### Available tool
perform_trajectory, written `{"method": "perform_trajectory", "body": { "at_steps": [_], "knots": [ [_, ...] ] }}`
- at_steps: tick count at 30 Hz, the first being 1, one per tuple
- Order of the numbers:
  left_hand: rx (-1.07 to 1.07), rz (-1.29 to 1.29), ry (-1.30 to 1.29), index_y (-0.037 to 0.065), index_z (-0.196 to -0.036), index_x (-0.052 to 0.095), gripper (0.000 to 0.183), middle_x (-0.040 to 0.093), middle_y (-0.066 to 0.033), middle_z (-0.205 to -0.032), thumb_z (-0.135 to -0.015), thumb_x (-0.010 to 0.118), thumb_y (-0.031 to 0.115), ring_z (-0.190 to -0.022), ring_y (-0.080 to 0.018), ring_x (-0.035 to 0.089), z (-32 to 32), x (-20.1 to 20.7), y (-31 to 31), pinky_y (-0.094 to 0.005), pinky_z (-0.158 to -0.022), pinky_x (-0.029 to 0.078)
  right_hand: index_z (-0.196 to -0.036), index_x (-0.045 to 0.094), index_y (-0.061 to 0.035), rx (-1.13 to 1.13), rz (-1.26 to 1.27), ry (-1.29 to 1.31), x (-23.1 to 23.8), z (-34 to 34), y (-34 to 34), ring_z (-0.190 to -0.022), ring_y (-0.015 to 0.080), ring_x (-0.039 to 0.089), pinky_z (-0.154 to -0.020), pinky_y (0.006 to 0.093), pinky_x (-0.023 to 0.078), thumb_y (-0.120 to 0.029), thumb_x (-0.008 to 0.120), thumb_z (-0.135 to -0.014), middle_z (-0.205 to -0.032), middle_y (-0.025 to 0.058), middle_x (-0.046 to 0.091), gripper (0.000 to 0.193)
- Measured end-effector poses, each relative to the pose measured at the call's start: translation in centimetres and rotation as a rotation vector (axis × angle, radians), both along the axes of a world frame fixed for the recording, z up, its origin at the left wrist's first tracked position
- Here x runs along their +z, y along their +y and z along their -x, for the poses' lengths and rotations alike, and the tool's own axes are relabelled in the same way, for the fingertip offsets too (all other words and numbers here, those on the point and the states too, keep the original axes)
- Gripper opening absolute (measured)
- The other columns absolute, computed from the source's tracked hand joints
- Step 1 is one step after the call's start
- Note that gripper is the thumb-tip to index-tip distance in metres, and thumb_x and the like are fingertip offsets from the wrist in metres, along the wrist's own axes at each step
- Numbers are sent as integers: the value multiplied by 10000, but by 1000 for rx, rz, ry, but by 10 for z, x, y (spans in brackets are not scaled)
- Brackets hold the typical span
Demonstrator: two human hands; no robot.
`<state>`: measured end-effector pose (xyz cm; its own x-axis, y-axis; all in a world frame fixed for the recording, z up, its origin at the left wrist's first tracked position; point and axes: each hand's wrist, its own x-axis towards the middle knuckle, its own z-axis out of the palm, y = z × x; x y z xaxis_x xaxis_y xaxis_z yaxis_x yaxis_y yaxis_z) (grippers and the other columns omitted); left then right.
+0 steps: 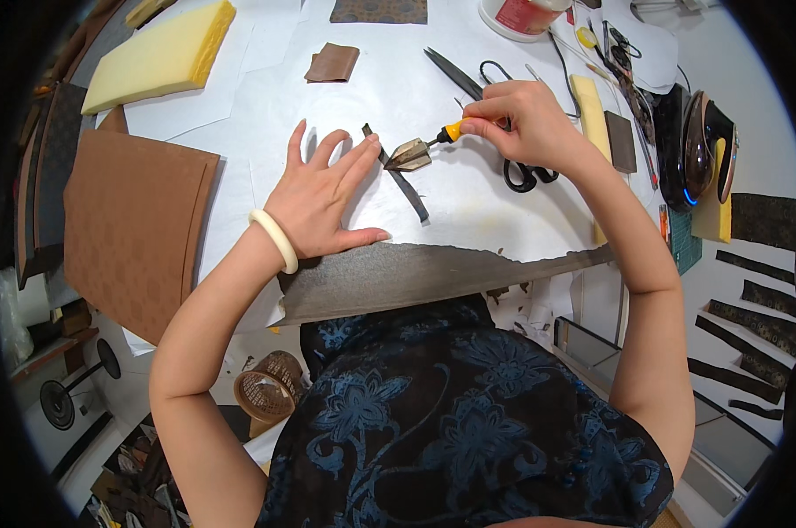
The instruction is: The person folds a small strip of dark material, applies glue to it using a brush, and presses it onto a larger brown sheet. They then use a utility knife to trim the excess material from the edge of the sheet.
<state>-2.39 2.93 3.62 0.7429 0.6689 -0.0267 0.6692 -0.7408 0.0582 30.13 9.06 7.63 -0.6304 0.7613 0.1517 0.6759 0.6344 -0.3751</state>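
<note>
Dark strip (407,191): narrow, blackish, flat, a few loose threads at its right edge near the lower end; lies obliquely on the white work surface (477,216), between the two hands. Left hand (317,194): flat, fingers spread, gripping nothing, index fingertip at the strip's upper part. Right hand (534,123): grasps a hand tool (453,132) by its yellow-and-black handle; the tool's metal head is faceted, tapered, dull silver, point at the strip.

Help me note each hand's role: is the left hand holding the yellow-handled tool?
No, the yellow-handled tool is in the right hand, while the left hand is spread open.
</note>
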Motion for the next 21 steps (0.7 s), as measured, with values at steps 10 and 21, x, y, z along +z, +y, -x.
{"method": "perform_trajectory", "body": {
  "at_steps": [10,21],
  "knots": [
    [-26,-48,16,224,-1628,385,913,433,-116,-1635,-926,472,802,-1462,-375,413,4,-7,-2,-719,-1223,121,-950,794,-10,-117,63,373,23,-30,-6,-746,152,714,-678,274,554,-160,801,-927,-851,88,761,152],
    [16,14,-49,190,-1577,474,875,370,-92,-1678,-921,530,767,-1490,-393,360,1,1,-3,-737,-1205,102,-924,771,9,-812,-573,23,178,-47,151,-915,406,737,-811,474,580,-333,814,-820,-913,261,743,360]
  ]
}}
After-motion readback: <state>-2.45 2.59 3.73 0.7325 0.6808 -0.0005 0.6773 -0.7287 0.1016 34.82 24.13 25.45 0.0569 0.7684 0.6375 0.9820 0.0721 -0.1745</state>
